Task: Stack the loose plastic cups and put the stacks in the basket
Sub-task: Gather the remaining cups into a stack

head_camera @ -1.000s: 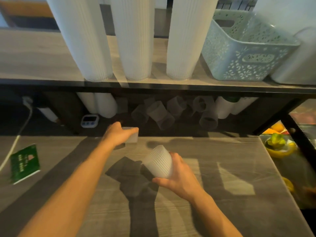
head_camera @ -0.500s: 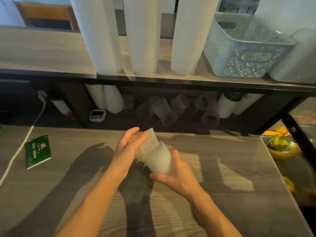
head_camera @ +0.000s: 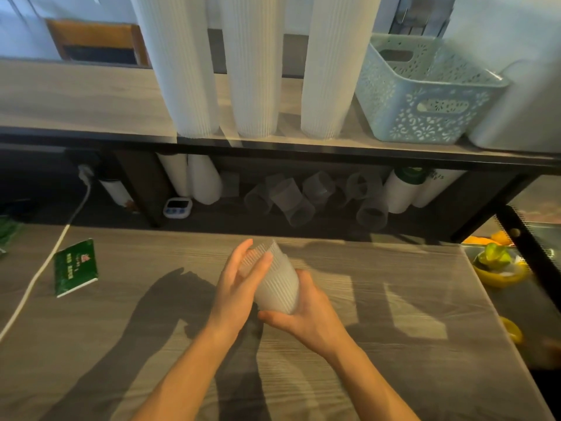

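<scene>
Over the near grey wood-grain tabletop [head_camera: 394,375] both bare forearms reach in; right hand [head_camera: 309,314] curls its fingers and thumb round the base of a ribbed translucent plastic cup stack [head_camera: 277,287], held tilted, mouth end up and away. Left hand [head_camera: 239,284] has straight fingers flat against the stack's upper left side, pressing the top cup in, not curled round it. Step in hand looks like seating one cup into another: push along the stack's axis, keep rims parallel so the ribs nest and do not jam, support the base firmly, do not squeeze, thin walls will likely flex. How many cups are in the stack, cannot tell, motion blur. Left on the table lies a green printed packet [head_camera: 76,270] beside a white power cable [head_camera: 45,268]. Farther back, under the dark-edged shelf [head_camera: 91,138], loose clear plastic cups [head_camera: 291,205] lie on their sides in a jumble, not yet stacked, next to a small white digital timer [head_camera: 177,207]. On the shelf stand three tall white ribbed cup columns [head_camera: 255,71], and right of them the pale blue perforated plastic basket [head_camera: 425,95], no stacks visible inside from this angle. Task looks early; most loose cups remain.
</scene>
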`<control>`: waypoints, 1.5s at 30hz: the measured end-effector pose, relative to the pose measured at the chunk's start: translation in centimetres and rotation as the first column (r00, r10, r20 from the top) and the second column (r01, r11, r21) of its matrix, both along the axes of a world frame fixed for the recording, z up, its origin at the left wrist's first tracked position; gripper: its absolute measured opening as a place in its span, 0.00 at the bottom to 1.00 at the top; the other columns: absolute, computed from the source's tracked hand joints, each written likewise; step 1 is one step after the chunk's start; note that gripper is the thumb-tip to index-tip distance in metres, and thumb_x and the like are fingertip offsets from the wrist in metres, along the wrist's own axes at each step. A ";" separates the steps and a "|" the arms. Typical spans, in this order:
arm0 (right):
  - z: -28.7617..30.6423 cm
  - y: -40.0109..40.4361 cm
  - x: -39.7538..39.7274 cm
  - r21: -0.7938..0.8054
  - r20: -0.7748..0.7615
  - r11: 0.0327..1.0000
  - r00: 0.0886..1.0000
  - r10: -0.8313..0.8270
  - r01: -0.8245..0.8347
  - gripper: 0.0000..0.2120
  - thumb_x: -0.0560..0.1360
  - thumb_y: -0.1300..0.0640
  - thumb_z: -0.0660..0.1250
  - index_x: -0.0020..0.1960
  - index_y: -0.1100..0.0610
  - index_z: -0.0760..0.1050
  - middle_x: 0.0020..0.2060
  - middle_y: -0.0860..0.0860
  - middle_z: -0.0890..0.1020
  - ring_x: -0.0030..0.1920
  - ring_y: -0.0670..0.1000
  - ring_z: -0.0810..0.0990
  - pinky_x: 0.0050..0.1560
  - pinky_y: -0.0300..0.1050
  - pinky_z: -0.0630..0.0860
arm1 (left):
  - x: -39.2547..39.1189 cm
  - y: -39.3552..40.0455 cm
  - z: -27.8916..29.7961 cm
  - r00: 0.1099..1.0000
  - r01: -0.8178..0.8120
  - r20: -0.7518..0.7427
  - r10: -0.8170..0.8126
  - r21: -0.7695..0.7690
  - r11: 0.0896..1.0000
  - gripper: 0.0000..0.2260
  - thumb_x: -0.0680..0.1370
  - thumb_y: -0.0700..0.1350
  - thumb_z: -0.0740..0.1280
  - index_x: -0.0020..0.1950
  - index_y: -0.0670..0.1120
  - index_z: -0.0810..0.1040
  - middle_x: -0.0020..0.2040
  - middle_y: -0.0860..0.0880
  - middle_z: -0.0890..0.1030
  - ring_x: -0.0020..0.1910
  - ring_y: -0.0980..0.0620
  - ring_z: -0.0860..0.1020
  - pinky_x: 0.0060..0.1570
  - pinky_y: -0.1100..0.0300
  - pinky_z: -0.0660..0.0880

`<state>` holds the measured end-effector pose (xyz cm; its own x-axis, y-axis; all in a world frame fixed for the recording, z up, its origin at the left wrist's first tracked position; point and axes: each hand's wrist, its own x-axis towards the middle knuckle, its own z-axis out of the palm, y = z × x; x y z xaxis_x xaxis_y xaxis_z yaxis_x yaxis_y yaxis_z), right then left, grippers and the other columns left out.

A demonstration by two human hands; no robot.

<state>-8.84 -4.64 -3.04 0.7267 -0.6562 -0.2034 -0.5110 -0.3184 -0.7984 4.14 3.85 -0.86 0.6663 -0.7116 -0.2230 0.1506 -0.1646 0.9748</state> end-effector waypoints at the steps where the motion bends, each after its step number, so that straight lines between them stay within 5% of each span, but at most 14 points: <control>1: 0.0 -0.2 -0.1 -0.001 0.000 1.000 1.000 -0.006 0.006 0.39 0.58 0.31 0.73 0.62 0.45 0.62 0.54 0.42 0.75 0.52 0.44 0.77 0.51 0.48 0.78 | -0.1 0.2 -0.1 0.999 0.046 0.016 -0.046 0.024 0.999 0.33 0.71 0.66 0.69 0.73 0.57 0.68 0.68 0.60 0.72 0.62 0.68 0.70 0.56 0.70 0.66; 7: -0.2 -1.3 0.5 -0.041 -0.015 0.999 1.000 -0.027 0.026 0.36 0.62 0.37 0.77 0.61 0.46 0.63 0.54 0.44 0.76 0.52 0.46 0.77 0.51 0.49 0.78 | 2.4 -0.6 -0.1 0.930 0.318 0.112 -0.349 0.229 0.920 0.43 0.67 0.75 0.57 0.78 0.55 0.61 0.75 0.58 0.64 0.71 0.65 0.61 0.68 0.65 0.55; 12: -0.5 -2.4 1.0 -0.035 -0.016 0.997 0.997 -0.069 0.068 0.37 0.61 0.37 0.78 0.62 0.47 0.64 0.54 0.43 0.76 0.52 0.45 0.77 0.50 0.47 0.77 | 4.3 -2.3 0.0 0.742 0.470 0.285 -0.607 0.425 0.774 0.39 0.74 0.71 0.55 0.80 0.53 0.57 0.77 0.57 0.61 0.75 0.61 0.58 0.70 0.65 0.53; 17: -0.8 -3.2 1.9 -0.031 -0.012 0.993 0.993 -0.117 0.117 0.39 0.60 0.36 0.77 0.63 0.48 0.65 0.56 0.45 0.76 0.56 0.47 0.76 0.55 0.50 0.76 | 8.2 -5.7 0.0 0.918 0.300 0.179 -0.353 0.268 0.916 0.36 0.71 0.72 0.61 0.73 0.54 0.69 0.64 0.58 0.75 0.66 0.57 0.72 0.67 0.58 0.67; 21: -1.2 -3.8 1.9 -0.012 -0.034 0.989 0.988 -0.151 0.150 0.38 0.60 0.36 0.77 0.62 0.46 0.64 0.55 0.45 0.75 0.55 0.47 0.76 0.54 0.49 0.76 | 11.7 -9.9 -1.2 0.907 0.021 0.380 -0.180 0.385 0.923 0.21 0.76 0.63 0.66 0.53 0.46 0.76 0.45 0.52 0.78 0.51 0.47 0.78 0.41 0.60 0.72; 23: -1.5 -3.9 1.5 0.009 -0.041 0.985 0.985 -0.169 0.170 0.37 0.59 0.36 0.77 0.61 0.46 0.65 0.54 0.44 0.76 0.54 0.45 0.76 0.52 0.47 0.76 | 13.1 -12.0 -1.7 0.861 -0.051 0.462 -0.211 0.492 0.869 0.23 0.77 0.58 0.67 0.63 0.42 0.75 0.58 0.43 0.79 0.59 0.41 0.76 0.51 0.54 0.75; 25: -1.6 -4.0 1.2 0.013 -0.047 0.981 0.980 -0.193 0.194 0.36 0.58 0.35 0.77 0.59 0.47 0.66 0.53 0.43 0.76 0.53 0.44 0.76 0.50 0.44 0.75 | 14.5 -14.1 -2.7 0.785 -0.067 0.547 -0.290 0.541 0.838 0.32 0.77 0.58 0.67 0.76 0.44 0.64 0.73 0.38 0.68 0.70 0.38 0.68 0.67 0.49 0.68; 28: -1.5 -4.3 0.9 0.011 -0.068 0.975 0.973 -0.221 0.222 0.35 0.60 0.38 0.79 0.60 0.48 0.66 0.53 0.43 0.76 0.52 0.43 0.75 0.50 0.44 0.75 | 15.3 -16.8 -3.9 0.719 -0.039 0.572 -0.395 0.601 0.798 0.43 0.75 0.60 0.69 0.80 0.45 0.51 0.79 0.39 0.55 0.76 0.38 0.58 0.73 0.46 0.60; 32: -1.4 -4.5 0.5 0.029 -0.089 0.971 0.968 -0.236 0.239 0.35 0.62 0.39 0.79 0.60 0.47 0.66 0.53 0.43 0.76 0.52 0.43 0.76 0.51 0.46 0.77 | 14.8 -18.7 -4.8 0.672 0.017 0.555 -0.491 0.651 0.759 0.44 0.74 0.61 0.71 0.80 0.47 0.50 0.80 0.41 0.50 0.78 0.37 0.51 0.75 0.41 0.55; 36: -1.4 -4.8 0.4 0.030 -0.105 0.968 0.963 -0.247 0.251 0.34 0.63 0.39 0.79 0.61 0.45 0.65 0.52 0.42 0.75 0.51 0.42 0.76 0.49 0.43 0.76 | 14.9 -19.1 -6.6 0.680 -0.052 0.599 -0.423 0.615 0.787 0.37 0.72 0.62 0.70 0.76 0.51 0.62 0.77 0.42 0.57 0.75 0.36 0.58 0.70 0.39 0.63; 42: -1.6 -5.0 0.4 0.041 -0.109 0.965 0.962 -0.252 0.257 0.35 0.62 0.39 0.80 0.60 0.45 0.64 0.51 0.42 0.75 0.51 0.44 0.76 0.51 0.48 0.78 | 14.8 -17.7 -6.8 0.732 -0.132 0.615 -0.294 0.551 0.824 0.36 0.75 0.55 0.70 0.76 0.38 0.61 0.75 0.37 0.61 0.73 0.36 0.61 0.69 0.42 0.65; 45: -1.5 -4.9 0.7 0.047 -0.102 0.970 0.967 -0.232 0.238 0.35 0.62 0.40 0.80 0.60 0.46 0.65 0.52 0.41 0.75 0.51 0.42 0.76 0.47 0.42 0.76 | 14.8 -15.8 -5.7 0.738 -0.113 0.626 -0.252 0.482 0.869 0.27 0.77 0.52 0.69 0.70 0.36 0.70 0.70 0.34 0.68 0.70 0.36 0.66 0.69 0.47 0.63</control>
<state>-8.10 -9.56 -4.51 0.5290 -0.7912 -0.3068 -0.6403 -0.1348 -0.7562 18.96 -11.99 -6.52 0.7205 -0.6907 -0.0625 -0.5190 -0.5968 0.6119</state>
